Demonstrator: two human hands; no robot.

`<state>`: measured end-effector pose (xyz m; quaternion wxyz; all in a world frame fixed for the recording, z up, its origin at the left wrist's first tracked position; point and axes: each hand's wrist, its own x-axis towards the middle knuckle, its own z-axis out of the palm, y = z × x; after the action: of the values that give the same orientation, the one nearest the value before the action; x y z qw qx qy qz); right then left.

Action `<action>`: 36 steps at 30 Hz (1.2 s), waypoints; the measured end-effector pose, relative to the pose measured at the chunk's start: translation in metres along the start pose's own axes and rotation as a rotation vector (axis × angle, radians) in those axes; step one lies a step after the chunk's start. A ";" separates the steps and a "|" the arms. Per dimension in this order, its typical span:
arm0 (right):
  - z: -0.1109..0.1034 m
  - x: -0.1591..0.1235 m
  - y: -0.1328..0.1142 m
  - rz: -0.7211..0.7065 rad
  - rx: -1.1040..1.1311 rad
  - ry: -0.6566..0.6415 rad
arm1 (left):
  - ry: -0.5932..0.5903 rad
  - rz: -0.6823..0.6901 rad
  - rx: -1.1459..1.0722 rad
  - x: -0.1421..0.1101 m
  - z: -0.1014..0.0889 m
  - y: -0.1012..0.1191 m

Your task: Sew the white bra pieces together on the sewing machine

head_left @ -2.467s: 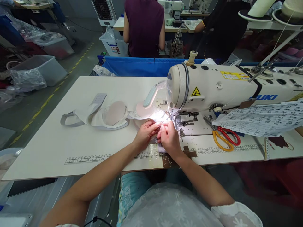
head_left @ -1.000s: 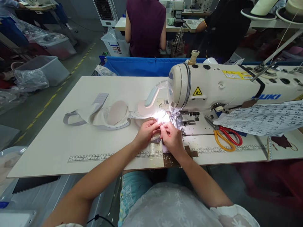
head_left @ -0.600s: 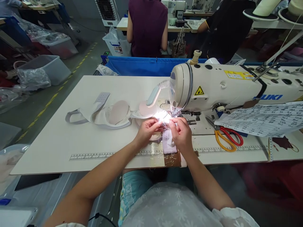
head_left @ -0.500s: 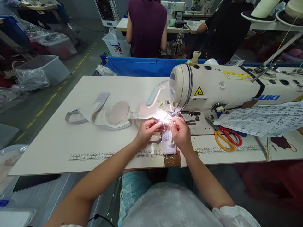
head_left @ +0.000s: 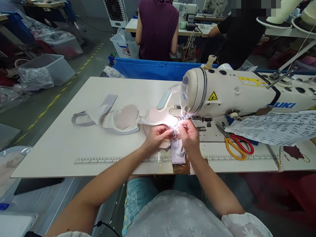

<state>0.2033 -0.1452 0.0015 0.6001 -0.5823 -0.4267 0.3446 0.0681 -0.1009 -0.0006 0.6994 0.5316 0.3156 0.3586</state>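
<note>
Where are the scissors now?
In the head view, right of centre: the scissors lie on the worktable, right of the right hand, by the left edge of the printed sheet.

The garment (head_left: 127, 117) is of pale cloth, its pink cups smooth and matt, while the lilac piece (head_left: 178, 152) is soft, creased fabric on a smooth, matt white counter (head_left: 98, 141). The sewing machine (head_left: 219, 90) has a smooth cream shell with a slight sheen, and the scissors (head_left: 232, 136) join metal blades to smooth, plastic-looking red and yellow handles. Matt printed paper (head_left: 278, 127) curls nearby; crinkled, glossy clear plastic film (head_left: 37, 78) drapes a smooth, translucent plastic bin (head_left: 60, 69).
</note>
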 end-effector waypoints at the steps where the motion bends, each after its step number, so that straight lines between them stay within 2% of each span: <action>1: 0.001 -0.003 0.000 -0.025 0.036 0.033 | -0.005 -0.013 -0.020 0.000 0.000 0.000; 3: 0.004 -0.007 0.000 -0.036 0.111 0.057 | -0.007 -0.036 -0.040 0.001 0.000 0.000; 6: 0.006 -0.008 0.001 0.008 0.173 0.009 | -0.003 -0.058 -0.050 0.002 -0.001 0.000; 9: 0.004 -0.005 0.005 0.053 0.134 -0.055 | -0.004 -0.072 -0.055 0.002 -0.001 0.000; 12: 0.001 -0.004 0.006 0.024 0.039 -0.074 | 0.008 -0.078 -0.044 0.002 -0.001 0.001; 14: 0.000 -0.005 0.004 -0.019 0.015 -0.052 | 0.002 -0.080 -0.035 0.001 -0.001 0.002; 19: -0.001 -0.009 -0.004 -0.154 0.093 0.114 | -0.051 -0.101 -0.066 -0.002 0.001 0.006; 23: -0.005 -0.012 -0.007 -0.129 0.211 0.036 | -0.034 -0.111 -0.066 -0.002 0.000 0.006; 27: -0.013 -0.016 -0.009 -0.138 0.287 0.045 | -0.030 -0.140 -0.069 -0.002 0.000 0.005; 32: -0.037 -0.023 -0.013 -0.354 0.122 0.128 | -0.076 -0.168 -0.112 -0.002 -0.001 0.005; 36: -0.067 -0.027 -0.006 -0.463 -0.170 0.201 | -0.086 -0.171 -0.111 -0.002 -0.002 0.005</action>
<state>0.2533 -0.1974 0.0069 0.6513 -0.5486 -0.5143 0.1016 0.0644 -0.1005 0.0034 0.7688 0.4779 0.3092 0.2916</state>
